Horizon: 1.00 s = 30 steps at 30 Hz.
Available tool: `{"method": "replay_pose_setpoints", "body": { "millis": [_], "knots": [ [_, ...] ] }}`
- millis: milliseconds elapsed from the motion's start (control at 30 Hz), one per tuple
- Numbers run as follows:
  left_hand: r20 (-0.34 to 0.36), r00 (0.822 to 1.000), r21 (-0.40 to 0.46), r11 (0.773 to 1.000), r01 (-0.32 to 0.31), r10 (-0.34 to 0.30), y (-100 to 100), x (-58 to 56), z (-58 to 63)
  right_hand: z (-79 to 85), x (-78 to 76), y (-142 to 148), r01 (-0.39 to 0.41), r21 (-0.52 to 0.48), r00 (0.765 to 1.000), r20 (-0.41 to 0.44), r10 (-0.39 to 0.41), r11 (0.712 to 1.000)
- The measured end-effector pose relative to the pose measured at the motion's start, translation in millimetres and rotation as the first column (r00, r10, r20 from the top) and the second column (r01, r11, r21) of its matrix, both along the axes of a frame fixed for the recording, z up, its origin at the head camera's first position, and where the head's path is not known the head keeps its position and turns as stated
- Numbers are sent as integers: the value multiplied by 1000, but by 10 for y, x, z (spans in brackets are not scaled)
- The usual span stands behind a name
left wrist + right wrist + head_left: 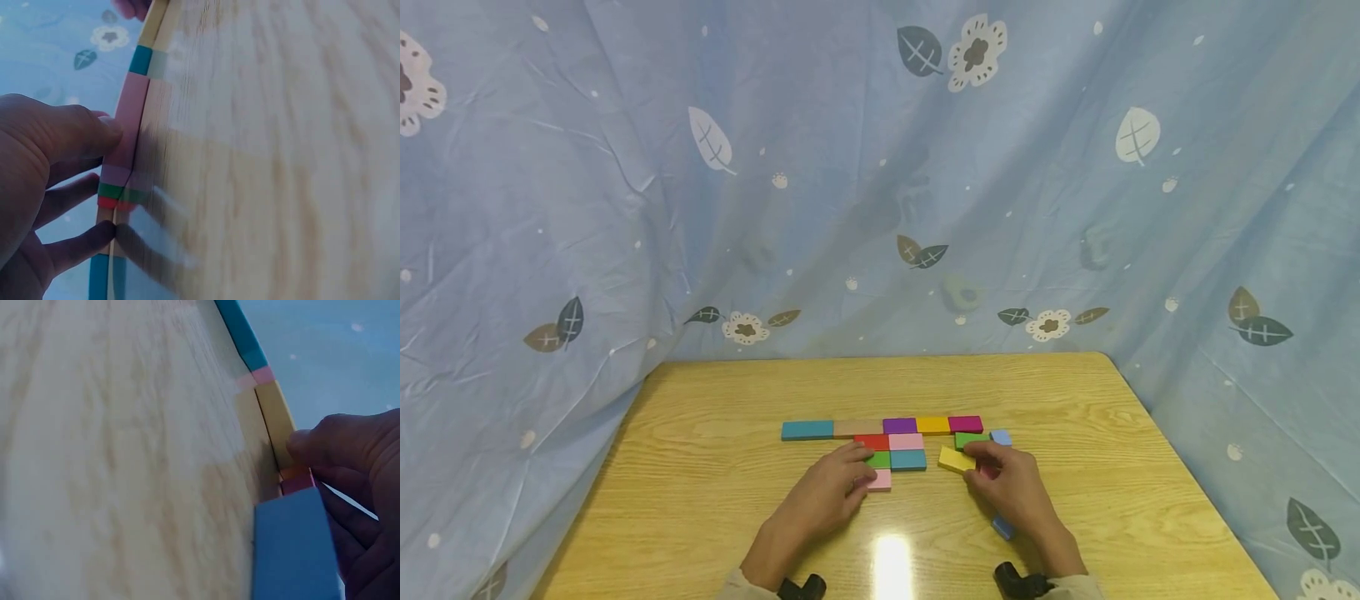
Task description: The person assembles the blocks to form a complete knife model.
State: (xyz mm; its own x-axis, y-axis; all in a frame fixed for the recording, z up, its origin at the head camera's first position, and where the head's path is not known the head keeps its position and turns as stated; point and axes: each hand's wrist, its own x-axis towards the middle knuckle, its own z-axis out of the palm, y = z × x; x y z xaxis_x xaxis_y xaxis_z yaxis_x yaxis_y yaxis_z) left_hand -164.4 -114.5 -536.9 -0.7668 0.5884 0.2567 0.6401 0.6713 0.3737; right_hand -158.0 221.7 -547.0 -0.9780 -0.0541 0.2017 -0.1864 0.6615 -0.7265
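Observation:
My left hand (831,492) lies over the left side of a group of flat blocks, fingers spread. Its thumb touches a pink block (128,125), and its fingers reach over a green block (880,459) and a red block (871,442). Beside these sit a second pink block (906,442) and a teal block (908,460). My right hand (1011,483) pinches a yellow block (956,460), tilted at the table, a small gap right of the teal one. Partly hidden under that hand is another pink block (989,472).
Behind the group runs a row with a long teal block (807,430), a wooden-coloured block (857,428), a purple block (899,426), an orange block (932,426) and a magenta block (966,424). Near my right hand lie a green block (970,440), a light blue block (1001,437) and a blue block (1002,527).

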Motion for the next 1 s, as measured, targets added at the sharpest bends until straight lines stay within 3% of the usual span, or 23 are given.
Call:
{"method": "replay_pose_setpoints", "body": {
  "millis": [300, 600, 833, 1000],
  "knots": [
    [11, 1000, 11, 1000, -3, 3, 6, -3, 20, 68, -8, 63, -78, -67, 995, -70, 73, 995],
    [24, 1000, 15, 1000, 1, -2, 5, 4, 9, 58, -50, 105, -31, 11, 999, -44, 32, 999],
    [14, 1000, 26, 1000, 8, -9, -1, 0, 7, 60, 61, 176, -51, -89, 999, -20, 50, 995],
    [6, 1000, 35, 999, 15, -15, -9, -2, 7, 41, 76, 267, 16, -18, 999, -48, -17, 1000]
  ]
}}
